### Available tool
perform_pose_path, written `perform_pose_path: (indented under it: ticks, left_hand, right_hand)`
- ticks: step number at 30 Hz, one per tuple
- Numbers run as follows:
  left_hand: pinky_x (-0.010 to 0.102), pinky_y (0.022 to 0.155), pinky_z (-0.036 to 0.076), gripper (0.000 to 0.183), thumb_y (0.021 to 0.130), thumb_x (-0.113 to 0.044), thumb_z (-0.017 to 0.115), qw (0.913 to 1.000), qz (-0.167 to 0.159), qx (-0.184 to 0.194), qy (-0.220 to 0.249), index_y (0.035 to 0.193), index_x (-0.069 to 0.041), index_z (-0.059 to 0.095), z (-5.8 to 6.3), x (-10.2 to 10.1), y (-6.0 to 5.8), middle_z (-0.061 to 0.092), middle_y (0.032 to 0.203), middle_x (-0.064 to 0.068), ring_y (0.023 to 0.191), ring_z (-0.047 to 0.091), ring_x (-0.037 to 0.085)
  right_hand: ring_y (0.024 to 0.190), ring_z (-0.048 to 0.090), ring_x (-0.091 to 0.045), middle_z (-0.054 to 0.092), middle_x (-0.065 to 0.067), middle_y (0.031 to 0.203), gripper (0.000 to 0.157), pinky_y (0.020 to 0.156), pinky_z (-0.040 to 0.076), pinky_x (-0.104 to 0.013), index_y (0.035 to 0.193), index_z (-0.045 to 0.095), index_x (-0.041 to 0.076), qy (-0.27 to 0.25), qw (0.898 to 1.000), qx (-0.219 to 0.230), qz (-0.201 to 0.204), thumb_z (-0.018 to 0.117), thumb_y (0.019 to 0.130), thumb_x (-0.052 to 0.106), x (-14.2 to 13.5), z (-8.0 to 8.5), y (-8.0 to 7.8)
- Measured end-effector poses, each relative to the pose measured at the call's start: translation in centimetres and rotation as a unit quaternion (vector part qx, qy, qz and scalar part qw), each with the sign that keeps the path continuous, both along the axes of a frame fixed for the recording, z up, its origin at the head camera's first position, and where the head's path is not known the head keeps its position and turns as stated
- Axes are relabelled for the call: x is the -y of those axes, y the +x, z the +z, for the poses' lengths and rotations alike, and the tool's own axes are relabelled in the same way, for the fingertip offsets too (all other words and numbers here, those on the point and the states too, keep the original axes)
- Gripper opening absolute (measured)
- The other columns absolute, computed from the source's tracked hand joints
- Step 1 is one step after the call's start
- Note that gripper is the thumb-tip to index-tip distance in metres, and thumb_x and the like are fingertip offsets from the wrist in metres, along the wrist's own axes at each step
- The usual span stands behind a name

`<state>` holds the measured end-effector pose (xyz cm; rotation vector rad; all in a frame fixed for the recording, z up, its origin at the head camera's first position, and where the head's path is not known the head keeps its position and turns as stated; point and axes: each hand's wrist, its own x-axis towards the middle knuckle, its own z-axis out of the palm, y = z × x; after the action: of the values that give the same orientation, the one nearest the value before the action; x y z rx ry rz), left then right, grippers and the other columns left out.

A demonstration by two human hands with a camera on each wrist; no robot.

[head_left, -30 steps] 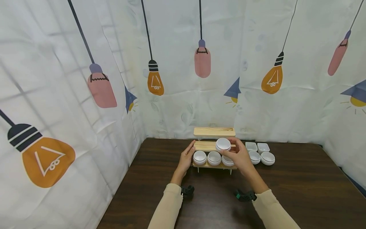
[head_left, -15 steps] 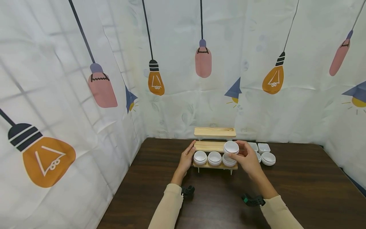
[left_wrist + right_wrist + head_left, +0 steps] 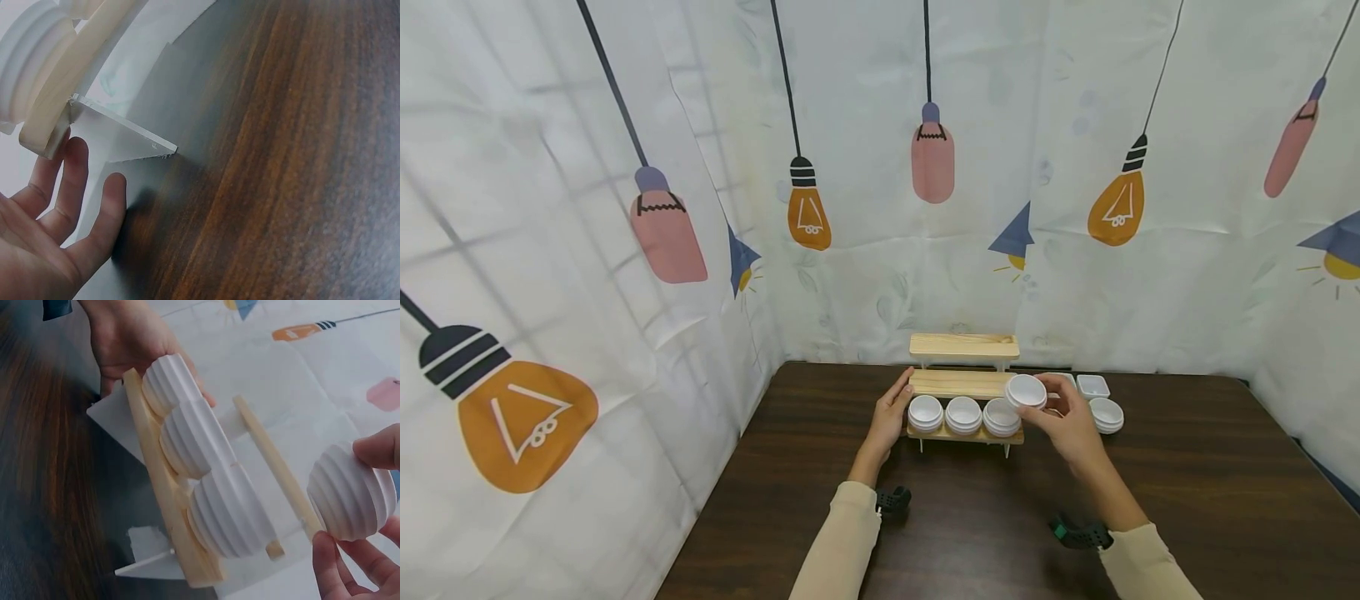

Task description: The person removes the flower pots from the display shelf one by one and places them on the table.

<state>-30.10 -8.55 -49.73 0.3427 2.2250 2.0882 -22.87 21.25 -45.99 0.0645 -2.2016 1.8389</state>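
In the head view, a tiered wooden rack (image 3: pixel 958 382) stands with three white ribbed bowls (image 3: pixel 963 415) along its lowest shelf. My right hand (image 3: pixel 1069 425) pinches another white ribbed bowl (image 3: pixel 1026 391) between thumb and fingers at the right end of the middle shelf; the right wrist view shows this held bowl (image 3: pixel 347 490) tilted beside the shelf edge. My left hand (image 3: pixel 887 418) rests against the rack's left side. In the left wrist view, its loosely bent fingers (image 3: pixel 76 165) touch the end of the lowest wooden shelf (image 3: pixel 47 119); the thumb is out of sight there.
Right of the rack, a round white bowl (image 3: pixel 1106 415) and a square white dish (image 3: pixel 1092 386) stand on the dark wooden table (image 3: pixel 970 533). My right hand partly covers other white dishes there. Behind the table hangs a lamp-printed white curtain (image 3: pixel 865 292).
My right hand has carried the pinched bowl rightward along the middle shelf, from near its middle to its right end. The left hand and the rack have stayed in place.
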Motion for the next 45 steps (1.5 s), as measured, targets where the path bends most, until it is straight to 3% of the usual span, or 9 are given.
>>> perform_pose_path:
  ticks: [10, 22, 26, 28, 32, 36, 45]
  left_hand:
    - [0.056, 0.124, 0.027, 0.047, 0.111, -0.028, 0.046, 1.0000, 0.000, -0.001, 0.000, 0.158, -0.025, 0.042, 0.0, 0.2, 0.0, 0.033, 0.167, 0.006, 0.155, 0.029, 0.029]
    - [0.054, 0.125, 0.028, 0.047, 0.111, -0.026, 0.045, 1.0000, 0.002, -0.005, 0.006, 0.158, -0.022, 0.042, 0.0, 0.2, 0.0, 0.034, 0.167, 0.005, 0.154, 0.030, 0.029]
    - [0.054, 0.120, 0.035, 0.047, 0.111, -0.026, 0.046, 0.9999, 0.004, -0.001, 0.010, 0.158, -0.022, 0.042, 0.1, 0.2, 0.1, 0.035, 0.166, 0.006, 0.150, 0.037, 0.030]
    - [0.050, 0.113, 0.045, 0.047, 0.111, -0.026, 0.045, 1.0000, 0.003, 0.001, 0.002, 0.158, -0.024, 0.042, 0.0, 0.2, 0.1, 0.036, 0.165, 0.008, 0.142, 0.049, 0.030]
    - [0.049, 0.111, 0.047, 0.046, 0.112, -0.029, 0.044, 1.0000, 0.003, 0.007, -0.006, 0.158, -0.028, 0.041, -1.5, 0.1, -0.8, 0.037, 0.165, 0.009, 0.140, 0.050, 0.030]
    - [0.056, 0.116, 0.040, 0.047, 0.111, -0.036, 0.044, 0.9999, 0.014, 0.000, 0.000, 0.157, -0.033, 0.041, -3.2, -0.2, -1.8, 0.037, 0.165, 0.007, 0.147, 0.042, 0.031]
    - [0.053, 0.124, 0.030, 0.045, 0.109, -0.042, 0.047, 0.9997, 0.022, -0.013, -0.001, 0.153, -0.039, 0.046, -3.2, -0.3, -1.9, 0.038, 0.165, -0.003, 0.153, 0.033, 0.025]
  right_hand:
    - [0.093, 0.058, 0.001, 0.060, 0.019, 0.108, 0.060, 0.078, 0.051, -0.014, 0.140, 0.053, 0.003, -0.001, 1.000, 0.012, -0.022, 0.082, 0.087, 0.007, -0.9, -0.3, 0.6]
    - [0.089, 0.060, 0.002, 0.060, 0.022, 0.103, 0.055, 0.075, 0.053, -0.015, 0.136, 0.053, 0.000, -0.003, 0.999, 0.012, -0.035, 0.079, 0.088, 0.005, -1.9, -1.4, 1.3]
    - [0.085, 0.060, 0.002, 0.061, 0.021, 0.102, 0.054, 0.072, 0.052, -0.016, 0.136, 0.053, -0.001, -0.005, 0.999, 0.015, -0.040, 0.079, 0.089, 0.005, -2.4, -1.9, 1.7]
    - [0.084, 0.060, 0.001, 0.062, 0.020, 0.102, 0.054, 0.070, 0.052, -0.016, 0.135, 0.053, -0.002, -0.011, 0.999, 0.015, -0.043, 0.079, 0.088, 0.004, -2.7, -2.2, 1.9]
    - [0.083, 0.060, 0.002, 0.063, 0.021, 0.102, 0.053, 0.070, 0.052, -0.014, 0.133, 0.053, -0.004, -0.024, 0.998, 0.015, -0.050, 0.079, 0.087, 0.001, -3.2, -2.9, 2.5]
    - [0.086, 0.061, 0.005, 0.062, 0.022, 0.103, 0.053, 0.072, 0.052, -0.013, 0.133, 0.052, -0.004, -0.023, 0.998, 0.023, -0.060, 0.079, 0.088, 0.003, -3.8, -3.5, 2.9]
    - [0.084, 0.061, 0.004, 0.061, 0.021, 0.101, 0.051, 0.072, 0.051, -0.013, 0.132, 0.051, -0.004, -0.007, 0.998, 0.021, -0.066, 0.078, 0.088, 0.001, -5.2, -4.4, 3.6]
